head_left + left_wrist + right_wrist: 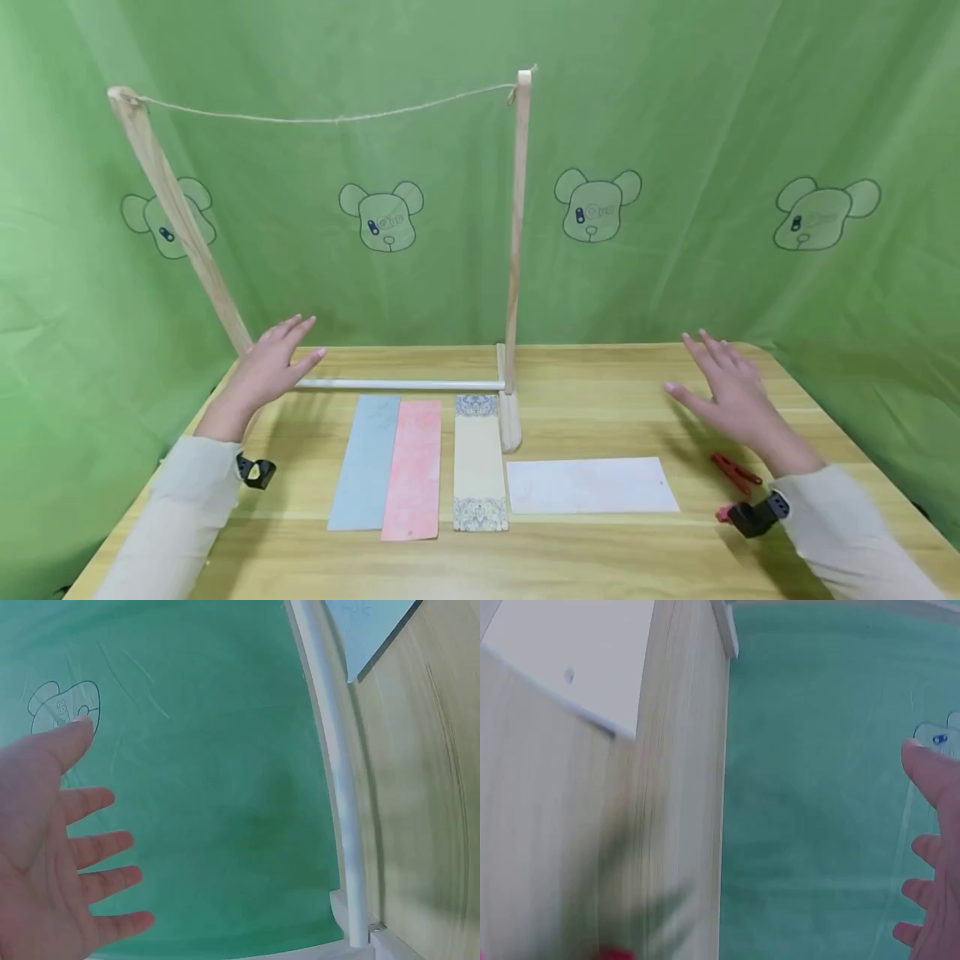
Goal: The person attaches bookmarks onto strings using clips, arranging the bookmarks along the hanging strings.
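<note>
My left hand (pixel 272 367) hovers over the table's left side by the rack's left post, fingers spread and holding nothing; its palm (pixel 30 862) shows in the left wrist view. My right hand (pixel 731 392) is raised over the right side, fingers extended, above a red clothespin (pixel 737 474). Between the hands lie paper strips: a blue one (pixel 365 462), a pink one (pixel 412 471) overlapping it, a cream one with blue patterned ends (pixel 480 458), and a white one (pixel 592 485) lying sideways. A second reddish piece (pixel 723 513) is partly hidden behind the right wrist camera.
A wooden rack stands at the back left, with a slanting left post (pixel 180 217), an upright right post (pixel 519 233), a sagging string (pixel 337 119) on top and a white bar (pixel 405 385) low down. Green curtain (pixel 465 300) printed with bear heads surrounds the wooden table (pixel 600 558).
</note>
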